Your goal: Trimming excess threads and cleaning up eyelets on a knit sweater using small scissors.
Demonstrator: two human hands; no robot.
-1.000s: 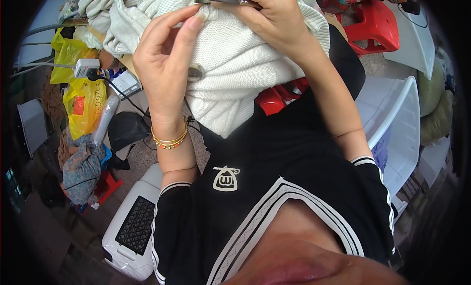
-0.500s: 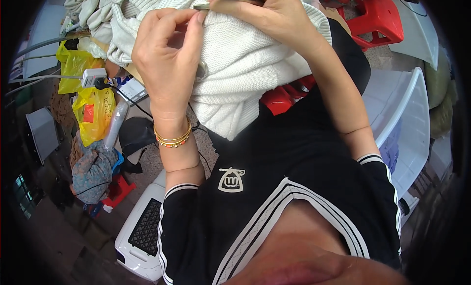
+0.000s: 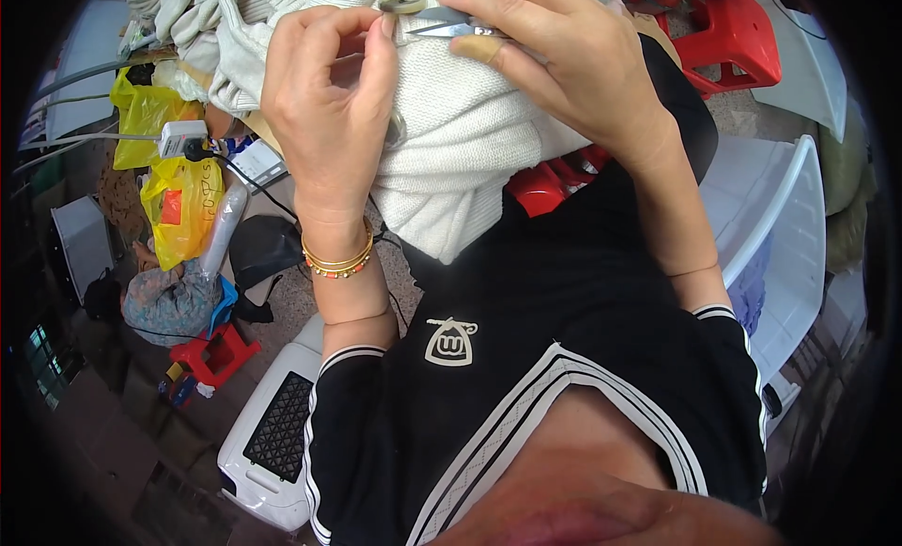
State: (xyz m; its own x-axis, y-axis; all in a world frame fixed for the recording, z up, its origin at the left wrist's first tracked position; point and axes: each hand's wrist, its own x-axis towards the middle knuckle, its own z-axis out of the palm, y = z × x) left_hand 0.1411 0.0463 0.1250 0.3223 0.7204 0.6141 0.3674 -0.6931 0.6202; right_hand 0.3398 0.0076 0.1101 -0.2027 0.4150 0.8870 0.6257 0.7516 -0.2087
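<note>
A cream knitted sweater [image 3: 460,123] is bunched across my lap at the top of the view. My left hand [image 3: 329,114] pinches thumb and forefinger together at the edge of a greyish-green button [image 3: 402,3] on the sweater. In my right hand [image 3: 587,71] is a pair of small metal thread snips [image 3: 442,29]. Their pointed blades lie just below the button, aimed left toward my left fingertips. A second round button [image 3: 396,128] shows partly beside my left palm.
Yellow plastic bags [image 3: 183,212], a white power adapter [image 3: 181,139] and cables lie to the left. Beyond them, a person in patterned clothing [image 3: 169,302] is near a red stool [image 3: 221,353]. A white plastic bin [image 3: 780,255] and another red stool [image 3: 728,39] stand right.
My right hand has moved slightly right and down, bringing the snips' blades and the button into clearer view. My left hand keeps its pinch, shifted slightly right.
</note>
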